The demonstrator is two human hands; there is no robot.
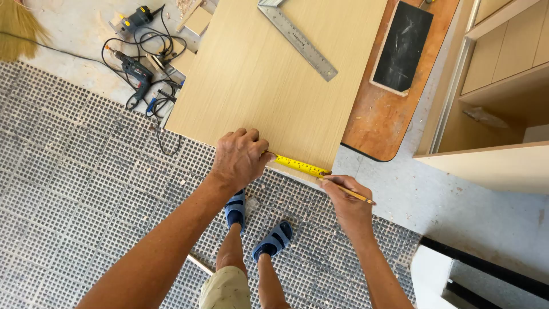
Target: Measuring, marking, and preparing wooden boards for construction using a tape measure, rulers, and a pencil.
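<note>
A light wooden board [269, 74] lies on a table. My left hand [240, 157] presses down at the board's near edge and holds a yellow tape measure blade [300, 165] stretched along that edge. My right hand [346, 197] grips a pencil [357, 196] at the blade's right end, near the board's near right corner. A metal square ruler [297, 39] rests on the far part of the board.
A brown tabletop [380, 114] carries a black slab [403, 46]. Power drills [134, 71] and cables lie on the floor at left, with a broom [17, 28]. Grid floor mat [68, 189] underfoot. Wooden cabinet [503, 74] stands at right.
</note>
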